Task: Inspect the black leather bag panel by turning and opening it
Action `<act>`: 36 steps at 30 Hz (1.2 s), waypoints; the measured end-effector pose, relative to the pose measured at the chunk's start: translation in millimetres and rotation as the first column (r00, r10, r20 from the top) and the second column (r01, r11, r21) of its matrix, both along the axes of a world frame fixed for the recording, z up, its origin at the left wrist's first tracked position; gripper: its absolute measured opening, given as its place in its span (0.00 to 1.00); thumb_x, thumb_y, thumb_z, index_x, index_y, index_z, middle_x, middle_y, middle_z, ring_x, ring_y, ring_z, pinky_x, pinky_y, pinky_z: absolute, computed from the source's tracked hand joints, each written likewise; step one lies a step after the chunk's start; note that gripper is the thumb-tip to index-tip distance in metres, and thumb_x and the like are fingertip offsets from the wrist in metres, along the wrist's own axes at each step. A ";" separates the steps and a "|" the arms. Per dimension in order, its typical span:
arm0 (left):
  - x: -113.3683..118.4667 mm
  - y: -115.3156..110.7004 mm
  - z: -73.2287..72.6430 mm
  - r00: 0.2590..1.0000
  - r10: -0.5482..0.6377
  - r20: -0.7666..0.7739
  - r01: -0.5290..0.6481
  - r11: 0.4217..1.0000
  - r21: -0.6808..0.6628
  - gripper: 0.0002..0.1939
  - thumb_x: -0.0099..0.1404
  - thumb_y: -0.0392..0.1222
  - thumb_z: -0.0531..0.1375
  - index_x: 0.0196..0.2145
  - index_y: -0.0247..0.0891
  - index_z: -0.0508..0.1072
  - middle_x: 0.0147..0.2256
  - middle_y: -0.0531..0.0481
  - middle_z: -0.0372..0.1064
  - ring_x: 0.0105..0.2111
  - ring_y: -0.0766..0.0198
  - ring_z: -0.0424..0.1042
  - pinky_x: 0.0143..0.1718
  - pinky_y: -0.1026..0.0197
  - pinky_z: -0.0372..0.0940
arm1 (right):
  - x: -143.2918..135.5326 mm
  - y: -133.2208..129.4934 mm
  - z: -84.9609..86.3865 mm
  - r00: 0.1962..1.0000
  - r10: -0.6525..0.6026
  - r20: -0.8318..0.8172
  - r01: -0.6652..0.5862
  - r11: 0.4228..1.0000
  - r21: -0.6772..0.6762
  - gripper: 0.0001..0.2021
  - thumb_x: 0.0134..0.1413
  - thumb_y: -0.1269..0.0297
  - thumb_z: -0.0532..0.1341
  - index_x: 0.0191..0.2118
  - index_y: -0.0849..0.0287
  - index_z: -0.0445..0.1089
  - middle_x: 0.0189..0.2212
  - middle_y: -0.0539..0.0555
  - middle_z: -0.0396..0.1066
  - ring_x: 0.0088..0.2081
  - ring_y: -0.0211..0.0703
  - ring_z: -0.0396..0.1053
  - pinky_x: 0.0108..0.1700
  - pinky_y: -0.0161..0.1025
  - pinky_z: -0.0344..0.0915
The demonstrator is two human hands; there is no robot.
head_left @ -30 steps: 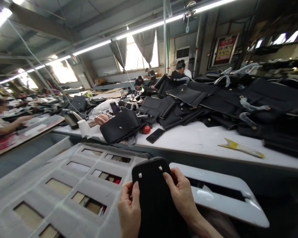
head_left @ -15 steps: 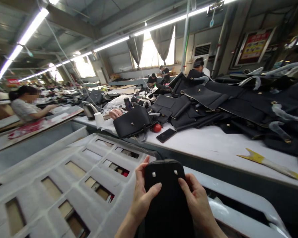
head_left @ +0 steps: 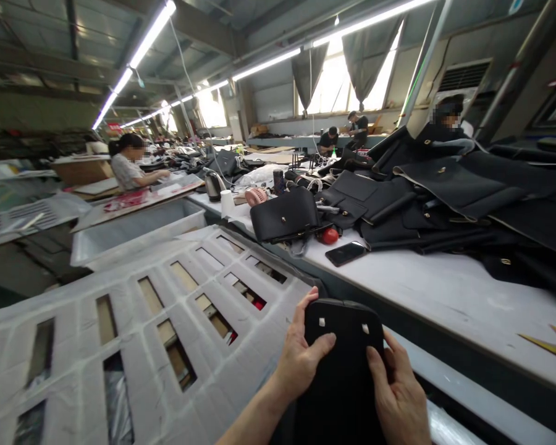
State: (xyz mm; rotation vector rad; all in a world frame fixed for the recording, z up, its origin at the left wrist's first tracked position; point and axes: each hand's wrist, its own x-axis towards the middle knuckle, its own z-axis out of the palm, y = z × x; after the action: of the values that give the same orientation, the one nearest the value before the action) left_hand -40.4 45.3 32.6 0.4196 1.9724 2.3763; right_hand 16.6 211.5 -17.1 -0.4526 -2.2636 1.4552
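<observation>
a worker's two hands hold a black leather panel [head_left: 343, 371] at the bottom of the frame, at about 6 o'clock, its rounded top edge up and two small square cut-outs showing pale near that edge. the left hand [head_left: 301, 361] grasps the panel's left edge, thumb laid across the face and fingers curled behind; the right hand [head_left: 398, 395] grasps the right edge, thumb pressed on the front. the panel is raised just above a grey slotted rack [head_left: 167, 321] that spreads to 9 o'clock, its long openings showing card and coloured scraps below.

judged from the grip, the piece is best kept flat and square between both thumbs, with pressure near the edges so the face is not creased and the cut-outs stay clear of the fingers.

beyond, from 3 to 12 o'clock, runs a long white table [head_left: 435, 290]. a black phone [head_left: 345, 253] lies on it, with a small red object [head_left: 330, 235] and a finished black handbag [head_left: 285, 216] just behind. a yellow-tipped tool [head_left: 553, 343] lies at the 3 o'clock edge. stacked black leather pieces [head_left: 445, 198] with brass studs cover the table's far side. at 10 o'clock a seated person [head_left: 127, 164] works at another table; more people sit under the far windows [head_left: 347, 80] at 12 o'clock.
</observation>
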 end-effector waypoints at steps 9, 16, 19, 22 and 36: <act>9.9 -1.6 -10.0 0.950 -0.203 0.237 0.106 0.925 0.366 0.40 0.60 0.37 0.66 0.65 0.48 0.53 0.60 0.43 0.63 0.56 0.50 0.67 0.58 0.47 0.61 | 0.1 -2.9 3.0 0.999 0.026 0.048 -0.023 0.998 -0.060 0.32 0.59 0.41 0.55 0.65 0.47 0.56 0.39 0.53 0.71 0.32 0.45 0.70 0.32 0.37 0.67; 18.1 -7.7 -9.4 0.914 -0.188 0.359 0.042 0.925 0.377 0.25 0.63 0.40 0.63 0.58 0.39 0.68 0.52 0.43 0.72 0.52 0.49 0.70 0.58 0.50 0.62 | 0.4 -7.1 4.3 0.996 -0.019 0.088 0.022 0.999 -0.037 0.34 0.57 0.40 0.56 0.64 0.52 0.59 0.40 0.55 0.71 0.32 0.45 0.69 0.28 0.36 0.65; 16.6 -9.9 -9.0 0.923 -0.121 0.364 -0.004 0.946 0.323 0.23 0.63 0.41 0.63 0.56 0.38 0.71 0.50 0.44 0.73 0.54 0.48 0.68 0.59 0.50 0.62 | -1.0 -8.2 5.1 0.995 -0.033 0.098 0.036 0.999 -0.029 0.34 0.56 0.39 0.57 0.63 0.51 0.60 0.40 0.55 0.71 0.32 0.45 0.69 0.29 0.36 0.65; 16.0 -10.3 -9.1 0.929 -0.092 0.359 -0.025 0.950 0.310 0.22 0.64 0.42 0.62 0.55 0.38 0.72 0.49 0.45 0.74 0.52 0.48 0.70 0.57 0.49 0.63 | -2.8 -9.1 5.1 0.998 -0.033 0.062 0.035 0.999 -0.022 0.34 0.56 0.41 0.58 0.63 0.54 0.61 0.38 0.55 0.71 0.32 0.46 0.69 0.30 0.37 0.66; 10.7 -11.8 -11.7 0.916 -0.050 0.398 -0.075 0.953 0.293 0.22 0.63 0.45 0.65 0.53 0.37 0.74 0.43 0.43 0.77 0.43 0.52 0.75 0.47 0.52 0.70 | -7.4 -9.3 -0.8 0.998 0.033 0.059 -0.021 0.980 -0.197 0.32 0.56 0.43 0.60 0.61 0.53 0.60 0.30 0.49 0.67 0.29 0.42 0.66 0.30 0.36 0.66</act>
State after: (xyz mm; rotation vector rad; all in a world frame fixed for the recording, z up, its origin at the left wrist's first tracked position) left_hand -29.7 33.5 20.9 -0.0831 1.4458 2.5227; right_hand 9.2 202.1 -17.9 -0.5349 -2.1901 1.7097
